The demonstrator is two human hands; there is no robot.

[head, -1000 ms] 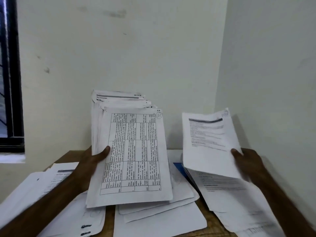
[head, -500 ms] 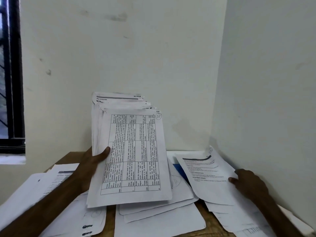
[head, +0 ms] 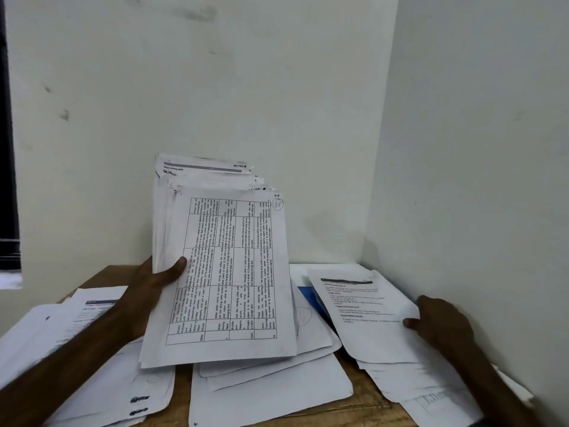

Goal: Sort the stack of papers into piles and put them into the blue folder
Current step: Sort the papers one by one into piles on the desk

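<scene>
Room: two pale walls meet in a corner behind the table, and a dark window shows at the far left.
Table: a brown wooden table stands in the corner, and paper covers most of it.
Left pile: loose white sheets lie flat under the left arm, with some black marks near the front edge.
Middle pile: a few white sheets lie fanned out, partly hidden behind the papers that are held up.
Right pile: sheets lie flat by the right wall, and the top sheet has a dark bar and lines of print.
Blue folder: only a small blue strip shows, between the middle pile and the right pile; papers lie over the rest, so what is in it cannot be seen.
Stack of papers: a thick stack stands almost upright above the table, leaning back a little. Its front page has a printed grid turned sideways and a circled mark in the top right corner.
Left hand: it grips the stack by its left edge, thumb pressed on the front page and fingers hidden behind.
Right hand: it holds the top sheet by its right edge, thumb on the paper; the other fingers cannot be seen.
</scene>
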